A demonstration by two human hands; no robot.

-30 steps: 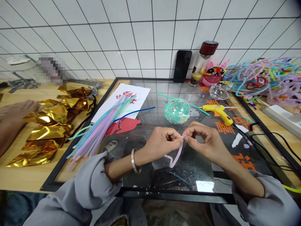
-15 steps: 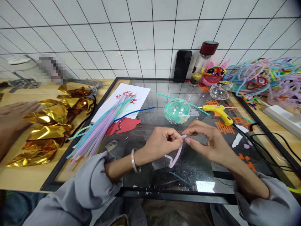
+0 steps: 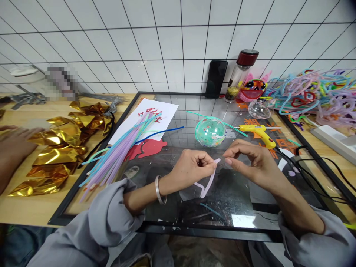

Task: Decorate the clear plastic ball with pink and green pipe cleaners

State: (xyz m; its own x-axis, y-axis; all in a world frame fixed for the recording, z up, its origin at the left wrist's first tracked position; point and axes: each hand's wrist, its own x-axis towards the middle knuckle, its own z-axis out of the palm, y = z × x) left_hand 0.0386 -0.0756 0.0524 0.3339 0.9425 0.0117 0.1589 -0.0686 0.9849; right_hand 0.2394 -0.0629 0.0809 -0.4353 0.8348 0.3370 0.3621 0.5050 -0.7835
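Between the thumb and fingers of my left hand [image 3: 196, 165] I pinch a pale lilac pipe cleaner [image 3: 211, 181], bent into a hanging loop. Its short end sticks out past my fingertips, pointing right. My right hand [image 3: 249, 163] is held just to the right of that end, apart from it; its thumb and index finger are slightly separated, and I see nothing between them. Behind my hands a clear plastic dome [image 3: 210, 132] with green inside rests on the glass board. A yellow glue gun [image 3: 258, 134] lies beyond my right hand, and a green pipe cleaner [image 3: 194, 112] passes behind the dome.
Lilac and blue pipe cleaners [image 3: 119, 154] lie left across white paper [image 3: 130, 111] near a red paper cutout [image 3: 152, 148]. Gold foil [image 3: 55, 154] and another person's hand [image 3: 19, 142] are far left. A phone [image 3: 216, 79], a bottle [image 3: 239, 78] and tangled pipe cleaners [image 3: 303, 92] stand behind. Cables [image 3: 314, 181] run right.
My right hand has come off the end of the lilac pipe cleaner and moved slightly right. The left hand still pinches it in the same place.
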